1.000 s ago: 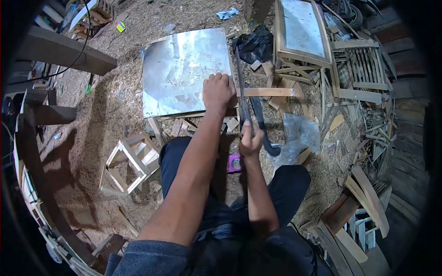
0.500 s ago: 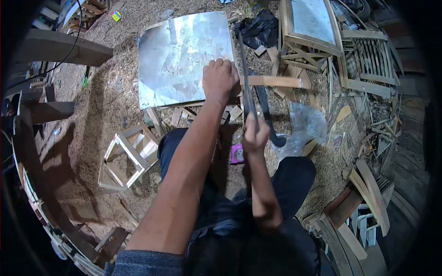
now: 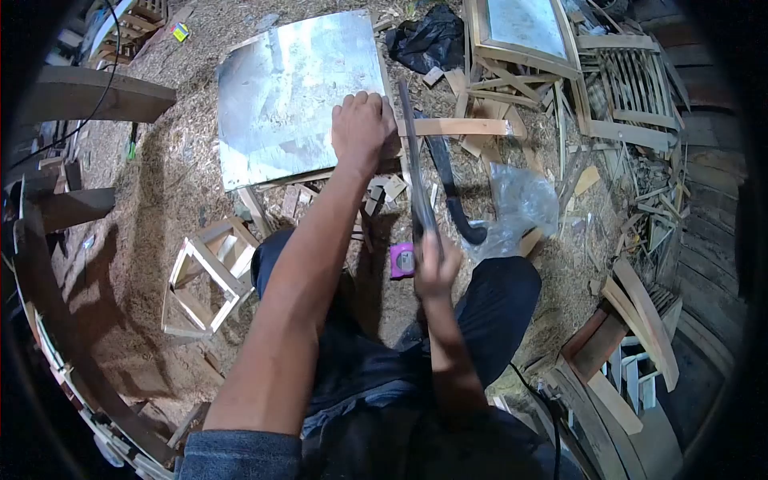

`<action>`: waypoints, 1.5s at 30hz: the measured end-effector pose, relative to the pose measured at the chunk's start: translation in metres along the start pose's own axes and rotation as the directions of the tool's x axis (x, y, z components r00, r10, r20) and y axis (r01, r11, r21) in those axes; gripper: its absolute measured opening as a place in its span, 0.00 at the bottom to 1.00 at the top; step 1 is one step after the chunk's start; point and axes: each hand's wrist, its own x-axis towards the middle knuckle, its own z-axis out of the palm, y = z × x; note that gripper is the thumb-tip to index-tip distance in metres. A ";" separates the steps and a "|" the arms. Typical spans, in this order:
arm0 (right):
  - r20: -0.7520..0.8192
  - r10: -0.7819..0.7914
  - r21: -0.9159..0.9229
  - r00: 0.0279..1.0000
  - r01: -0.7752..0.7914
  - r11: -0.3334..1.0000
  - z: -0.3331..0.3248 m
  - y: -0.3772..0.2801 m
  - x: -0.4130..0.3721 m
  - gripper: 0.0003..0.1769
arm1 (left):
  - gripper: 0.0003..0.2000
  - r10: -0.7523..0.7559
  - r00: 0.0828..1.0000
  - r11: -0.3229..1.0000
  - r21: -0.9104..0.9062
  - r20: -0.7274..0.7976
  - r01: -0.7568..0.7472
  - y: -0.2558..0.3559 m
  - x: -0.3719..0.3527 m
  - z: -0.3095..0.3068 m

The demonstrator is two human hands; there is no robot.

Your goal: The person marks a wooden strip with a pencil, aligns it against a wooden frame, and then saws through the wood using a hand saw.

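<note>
My left hand [image 3: 362,132] is closed over the end of a wooden strip [image 3: 460,126], pressing it at the right edge of a worn white-topped board [image 3: 292,96]. The strip sticks out to the right past that edge. In my right hand [image 3: 438,266] is the handle of a handsaw [image 3: 414,160], its blade seen nearly edge-on, somewhat blurred, and crossing the strip just beside the board. A pink tape measure [image 3: 402,261] lies on the ground between my knees, left of my right hand.
A small wooden frame [image 3: 210,276] lies by my left knee. Clear plastic [image 3: 520,204] and a long dark curved piece [image 3: 448,180] lie to the right. Behind are a black bag [image 3: 428,40] and wooden frames [image 3: 528,60]. Sawdust and offcuts cover the floor.
My right hand has drawn the saw back toward my body. My left hand keeps its place on the strip at the board's edge. The whole view has shifted slightly.
</note>
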 end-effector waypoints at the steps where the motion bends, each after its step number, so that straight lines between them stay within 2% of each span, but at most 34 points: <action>1: 0.001 -0.008 0.001 1.000 0.008 1.000 0.013 -0.008 0.034 0.23 | 0.12 0.001 1.000 1.000 -0.001 -0.008 -0.001 0.001 0.007 -0.001; 3: 0.003 0.044 0.044 0.999 -0.044 0.998 0.032 -0.018 0.070 0.23 | 0.12 -0.055 0.998 0.998 0.013 -0.009 0.055 0.002 0.002 -0.001; 5: -0.006 -0.026 0.032 1.000 0.027 0.999 0.028 0.005 0.047 0.23 | 0.12 -0.030 0.999 0.999 0.033 -0.010 0.031 0.003 -0.001 -0.002; 7: -0.027 -0.050 0.008 0.998 0.050 0.999 0.026 0.005 0.029 0.23 | 0.11 0.027 0.997 0.995 0.093 0.069 -0.034 0.010 -0.015 -0.007; 9: -0.028 0.109 0.093 0.994 -0.106 0.990 0.030 0.004 0.040 0.23 | 0.11 0.013 0.997 0.997 0.070 0.076 -0.018 0.005 -0.007 -0.008; 10: -0.019 0.095 0.158 0.995 -0.091 0.983 0.035 0.004 0.051 0.23 | 0.11 -0.015 0.995 0.998 0.066 0.094 0.009 0.004 -0.001 -0.009; 12: 0.006 0.100 0.166 0.995 -0.100 0.981 0.031 0.010 0.065 0.24 | 0.11 -0.058 0.991 0.997 0.062 0.117 0.051 0.004 0.005 -0.005; 17: 0.016 0.067 0.182 0.998 -0.069 0.981 0.031 0.020 0.067 0.26 | 0.12 -0.046 0.995 0.998 0.035 0.086 0.043 0.003 0.003 -0.005; 19: 0.016 0.024 0.141 1.000 -0.026 0.990 0.030 0.018 0.069 0.26 | 0.14 -0.011 0.999 1.000 -0.006 0.033 0.011 0.001 0.002 -0.005; 23: 0.004 -0.055 0.081 0.999 0.054 0.995 0.030 0.015 0.065 0.25 | 0.13 0.072 0.997 0.993 -0.093 0.036 -0.069 -0.001 -0.008 -0.011; 25: -0.013 -0.102 0.011 0.995 0.102 0.995 0.031 0.017 0.069 0.25 | 0.12 0.217 0.971 0.962 -0.191 0.102 -0.195 -0.006 -0.009 -0.019; 27: -0.030 -0.117 0.054 0.993 0.118 0.991 0.031 0.019 0.068 0.25 | 0.12 0.283 0.953 0.940 -0.229 0.112 -0.252 -0.019 -0.012 -0.025; 29: -0.008 0.001 0.156 1.000 0.000 0.988 0.033 0.023 0.068 0.26 | 0.14 0.490 0.870 0.839 -0.303 0.054 -0.453 -0.034 -0.013 -0.026; 35: -0.035 -0.090 0.174 0.995 0.095 0.980 0.041 0.020 0.048 0.25 | 0.15 0.523 0.850 0.811 -0.339 0.058 -0.477 -0.046 -0.023 -0.030; 37: -0.031 -0.049 0.145 0.998 0.054 0.988 0.042 0.017 0.048 0.25 | 0.15 0.526 0.848 0.814 -0.328 0.064 -0.480 -0.047 -0.022 -0.034; 39: -0.063 -0.117 0.077 0.991 0.122 0.990 0.044 0.021 0.053 0.26 | 0.15 0.516 0.856 0.815 -0.322 0.025 -0.482 -0.045 -0.023 -0.032; 42: -0.053 -0.062 0.136 0.997 0.068 0.988 0.044 0.029 0.046 0.25 | 0.14 0.519 0.855 0.795 -0.359 -0.015 -0.489 -0.049 -0.024 -0.027; 45: -0.032 -0.049 0.154 0.998 0.054 0.987 0.047 0.030 0.035 0.24 | 0.13 0.544 0.838 0.793 -0.351 0.038 -0.498 -0.049 -0.026 -0.033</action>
